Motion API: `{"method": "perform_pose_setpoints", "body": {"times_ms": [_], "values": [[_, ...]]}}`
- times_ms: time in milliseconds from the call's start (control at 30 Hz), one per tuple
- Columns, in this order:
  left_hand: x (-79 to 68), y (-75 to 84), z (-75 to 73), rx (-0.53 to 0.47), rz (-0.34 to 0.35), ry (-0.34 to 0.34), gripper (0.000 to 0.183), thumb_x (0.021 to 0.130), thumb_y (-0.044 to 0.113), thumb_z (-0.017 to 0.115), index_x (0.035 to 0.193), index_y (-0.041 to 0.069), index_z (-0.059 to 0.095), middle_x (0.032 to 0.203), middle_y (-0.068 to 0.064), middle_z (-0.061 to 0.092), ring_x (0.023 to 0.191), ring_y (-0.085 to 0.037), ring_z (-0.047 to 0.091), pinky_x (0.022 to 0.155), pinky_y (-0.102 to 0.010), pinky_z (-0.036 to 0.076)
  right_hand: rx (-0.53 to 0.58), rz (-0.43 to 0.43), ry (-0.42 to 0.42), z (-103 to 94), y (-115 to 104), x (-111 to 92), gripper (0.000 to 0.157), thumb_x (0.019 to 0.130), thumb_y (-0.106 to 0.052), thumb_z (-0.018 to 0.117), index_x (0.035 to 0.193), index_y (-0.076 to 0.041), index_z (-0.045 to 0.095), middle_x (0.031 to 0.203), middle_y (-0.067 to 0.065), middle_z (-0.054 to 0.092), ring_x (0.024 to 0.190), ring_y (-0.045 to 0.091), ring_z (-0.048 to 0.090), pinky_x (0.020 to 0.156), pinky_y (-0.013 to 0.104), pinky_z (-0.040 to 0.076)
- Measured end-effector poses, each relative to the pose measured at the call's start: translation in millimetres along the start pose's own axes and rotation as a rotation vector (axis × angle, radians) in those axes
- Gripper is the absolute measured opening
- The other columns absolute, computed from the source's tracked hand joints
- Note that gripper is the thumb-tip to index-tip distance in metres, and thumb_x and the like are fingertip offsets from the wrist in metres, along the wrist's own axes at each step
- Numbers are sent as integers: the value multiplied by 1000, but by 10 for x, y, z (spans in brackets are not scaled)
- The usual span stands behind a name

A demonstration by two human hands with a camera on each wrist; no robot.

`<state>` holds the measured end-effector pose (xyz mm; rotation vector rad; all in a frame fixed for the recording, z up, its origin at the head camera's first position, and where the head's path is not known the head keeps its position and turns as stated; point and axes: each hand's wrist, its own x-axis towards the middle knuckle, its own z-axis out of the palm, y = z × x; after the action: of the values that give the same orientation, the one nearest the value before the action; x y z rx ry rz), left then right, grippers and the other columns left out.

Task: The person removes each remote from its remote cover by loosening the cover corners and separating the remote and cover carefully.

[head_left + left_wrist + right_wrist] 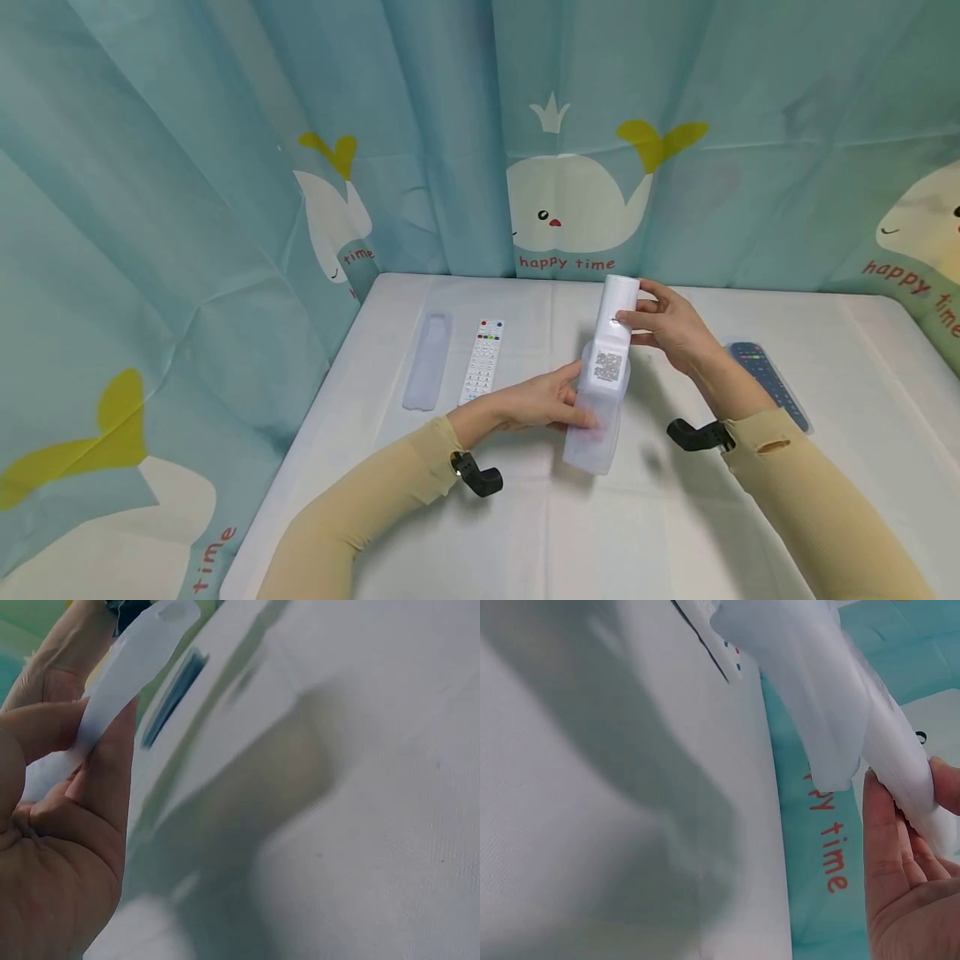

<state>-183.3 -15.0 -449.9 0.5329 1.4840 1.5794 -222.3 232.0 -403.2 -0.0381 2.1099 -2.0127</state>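
Observation:
Above the table, my left hand (543, 402) pinches a translucent remote cover (592, 446) between thumb and fingers. In the left wrist view the cover (146, 656) passes between the thumb and fingers. My right hand (667, 325) grips the upper end of a white remote control (618, 298), its back with a printed square code facing up. The lower end of the remote lies within the mouth of the cover. From the right wrist, the cover (802, 690) overlaps part of the remote (900, 750), and my fingers and thumb hold the remote's far end.
A second translucent cover (428, 362) lies on the white table (480, 533) at left, beside a white remote with buttons up (482, 358). Right of my right forearm lies a dark blue remote (772, 383), partly hidden by it. A blue curtain (450, 167) hangs along the back and left edges.

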Motion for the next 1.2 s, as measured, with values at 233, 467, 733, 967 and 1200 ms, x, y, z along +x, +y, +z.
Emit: {"method": "perform_pose_setpoints", "body": {"times_ms": [233,467,733,967,1200], "values": [[46,-33,50,-28,-12,124,55,103,0,58,152,9,35,118,-21,69,107,-25,68,90,-41,57,-3,-25,37,-37,-23,-21,90,98,-11,71,163,-5,9,113,-1,61,89,10,69,78,27,59],[76,-20,91,-8,-50,293,43,101,6,64,140,1,48,126,-14,67,112,-23,65,94,-41,55,27,-16,61,-48,-16,-41,92,96,-11,74,163,-5,11,111,-1,62,89,10,68,77,26,59],[70,-46,73,-34,-62,337,51,96,1,69,144,4,51,123,-13,70,108,-22,67,91,-40,56,10,-19,73,-8,16,-9,84,96,-8,72,162,-5,18,111,1,62,92,11,67,77,28,59],[5,-29,45,-38,-48,251,61,97,0,67,152,10,45,121,-15,71,110,-24,67,91,-40,56,8,-19,57,-9,17,-2,87,97,-12,72,163,-6,15,114,1,61,93,10,67,79,28,59],[-13,-30,53,-74,-65,115,71,96,-6,66,155,19,37,114,-17,72,106,-24,69,89,-41,57,0,-6,67,-29,22,-7,88,97,-13,72,164,-6,14,115,1,60,91,10,68,78,28,59]]}}
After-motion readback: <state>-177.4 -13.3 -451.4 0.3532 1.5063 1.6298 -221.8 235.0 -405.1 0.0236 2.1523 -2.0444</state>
